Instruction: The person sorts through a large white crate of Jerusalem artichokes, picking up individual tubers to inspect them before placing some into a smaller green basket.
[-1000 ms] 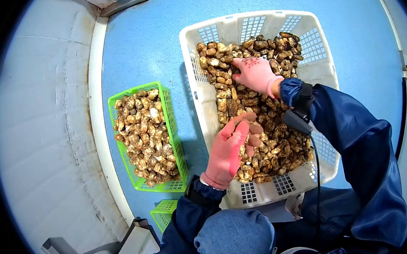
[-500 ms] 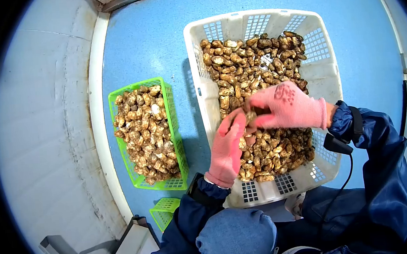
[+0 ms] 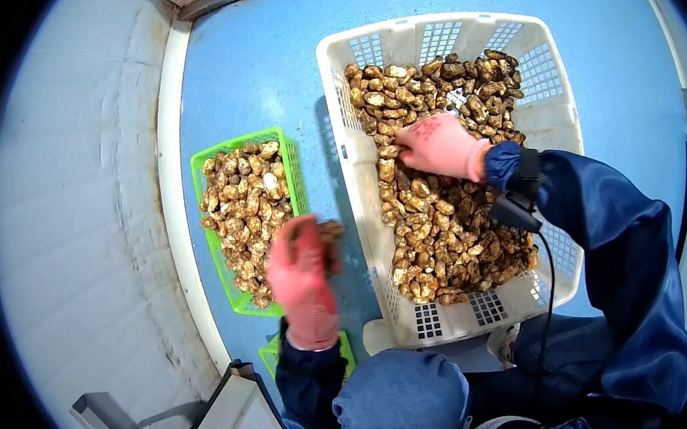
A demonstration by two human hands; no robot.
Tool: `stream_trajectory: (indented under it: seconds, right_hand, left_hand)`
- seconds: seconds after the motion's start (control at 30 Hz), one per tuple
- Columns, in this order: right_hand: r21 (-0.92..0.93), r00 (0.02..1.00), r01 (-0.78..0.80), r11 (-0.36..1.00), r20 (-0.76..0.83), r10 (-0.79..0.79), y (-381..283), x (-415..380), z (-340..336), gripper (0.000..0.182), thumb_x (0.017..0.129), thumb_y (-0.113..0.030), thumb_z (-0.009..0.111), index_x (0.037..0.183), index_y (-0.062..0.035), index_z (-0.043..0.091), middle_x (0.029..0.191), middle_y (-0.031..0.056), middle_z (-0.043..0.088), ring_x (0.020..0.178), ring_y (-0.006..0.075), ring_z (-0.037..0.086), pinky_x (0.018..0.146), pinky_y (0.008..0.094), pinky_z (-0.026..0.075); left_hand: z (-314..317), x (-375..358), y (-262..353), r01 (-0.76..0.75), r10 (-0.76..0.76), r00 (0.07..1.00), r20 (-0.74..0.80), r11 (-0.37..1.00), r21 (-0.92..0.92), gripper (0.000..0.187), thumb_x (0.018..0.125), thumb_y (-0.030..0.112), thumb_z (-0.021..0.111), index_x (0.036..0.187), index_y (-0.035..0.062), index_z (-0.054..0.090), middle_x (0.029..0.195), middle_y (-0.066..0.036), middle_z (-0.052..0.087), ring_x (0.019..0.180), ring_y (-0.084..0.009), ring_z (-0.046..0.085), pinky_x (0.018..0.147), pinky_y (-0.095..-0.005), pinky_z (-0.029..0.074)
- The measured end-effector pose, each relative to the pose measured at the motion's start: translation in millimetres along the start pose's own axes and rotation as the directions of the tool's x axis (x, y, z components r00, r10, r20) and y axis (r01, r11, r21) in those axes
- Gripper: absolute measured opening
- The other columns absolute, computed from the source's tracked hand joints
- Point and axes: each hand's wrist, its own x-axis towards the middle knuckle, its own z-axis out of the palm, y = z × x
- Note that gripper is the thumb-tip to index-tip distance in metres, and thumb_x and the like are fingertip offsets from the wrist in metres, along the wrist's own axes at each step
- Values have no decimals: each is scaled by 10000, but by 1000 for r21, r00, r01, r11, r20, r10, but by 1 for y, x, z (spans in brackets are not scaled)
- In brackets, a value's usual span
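Note:
My left hand (image 3: 301,273), in a pink glove, is closed round some brown knobbly pieces (image 3: 331,243) at the right edge of the green basket (image 3: 296,170). That basket is heaped with similar brown and cream pieces (image 3: 239,198). In the large white crate (image 3: 361,213), my right hand (image 3: 440,145), also gloved in pink, reaches down with bent fingers onto the pieces (image 3: 429,248) near the crate's left side. What its fingertips hold, if anything, is hidden.
A second, smaller green basket (image 3: 270,355) is partly behind my left sleeve. Blue floor (image 3: 269,68) surrounds the containers, and a pale wall (image 3: 87,192) runs along the left. A metal-edged object (image 3: 230,414) stands at the lower left. A cable (image 3: 552,287) hangs by my right sleeve.
My left hand has moved left and down from the white crate to the green basket, carrying pieces. My right hand has shifted left and up, away from the left. The view has shifted slightly.

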Motion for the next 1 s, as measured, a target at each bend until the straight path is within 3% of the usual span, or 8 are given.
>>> stream_trajectory:
  seconds: [0.1, 0.27, 0.37, 0.47, 0.53, 0.67, 0.8, 1.0]
  right_hand:
    - [382, 990, -137, 914, 22, 139, 8, -17, -17, 381, 824, -379, 511, 1022, -81, 642, 820, 110, 669, 788, 265, 650, 727, 368, 509]
    - [692, 997, -62, 720, 14, 72, -25, -55, -52, 377, 840, -396, 550, 1012, -73, 643, 689, 87, 618, 629, 164, 611, 628, 311, 500]
    - [665, 994, 51, 745, 35, -100, -51, -64, -67, 384, 858, -438, 547, 1056, -119, 628, 691, 101, 604, 640, 194, 615, 642, 326, 507]
    - [485, 853, 518, 704, -355, -383, -42, -56, -55, 396, 867, -489, 521, 1056, -160, 632, 749, 105, 625, 706, 227, 639, 689, 345, 511]
    - [418, 992, 124, 900, -35, -121, -24, -45, -75, 371, 892, -458, 484, 1060, -161, 630, 831, 102, 646, 786, 233, 647, 735, 342, 512]
    - [13, 935, -313, 950, -172, 311, 48, 2, -36, 395, 923, -384, 452, 1053, -43, 603, 925, 126, 658, 852, 253, 653, 750, 331, 522]
    - [-21, 926, -336, 942, -188, 326, 44, 21, -9, 381, 891, -367, 529, 1025, -18, 603, 957, 139, 659, 878, 246, 659, 766, 377, 520]
    - [576, 933, -340, 743, 104, 345, 29, -27, -46, 335, 825, -344, 558, 938, -44, 653, 709, 67, 633, 620, 155, 593, 629, 301, 503]
  left_hand:
    - [-51, 7, -8, -98, 159, 962, -222, 959, 265, 203, 921, 141, 561, 1079, 15, 578, 843, -28, 604, 636, -65, 491, 554, -201, 384]
    - [-50, 2, 9, -252, 407, 907, -110, 733, 632, 277, 895, 58, 546, 1166, -1, 557, 1212, -99, 547, 1057, -153, 531, 901, -236, 399]
    - [-9, -1, 16, -55, 168, 931, 325, 942, -331, 480, 907, 91, 541, 1356, 14, 391, 1328, -124, 464, 1201, -228, 473, 1025, -359, 362]
    - [33, 4, 13, 322, -193, 919, 344, 871, -372, 481, 953, 166, 523, 1386, 39, 357, 1291, -118, 494, 1094, -192, 553, 881, -325, 474]
    - [34, 15, -10, 414, -216, 866, 451, 815, -405, 441, 960, 197, 522, 1353, 39, 399, 1197, -95, 562, 1005, -173, 595, 772, -274, 497]
    - [35, 1, -9, 498, -266, 822, 503, 764, -410, 458, 925, 189, 583, 1332, 47, 427, 1083, -73, 613, 883, -134, 589, 694, -235, 472]
    - [43, 1, -15, 475, -251, 823, 510, 795, -376, 322, 935, 193, 566, 1206, 34, 494, 1067, -92, 599, 872, -138, 582, 685, -244, 450]
    - [43, 12, -19, 367, -206, 786, 583, 914, -171, 320, 948, 253, 535, 1165, 21, 494, 1011, -95, 590, 730, -142, 582, 649, -239, 453]
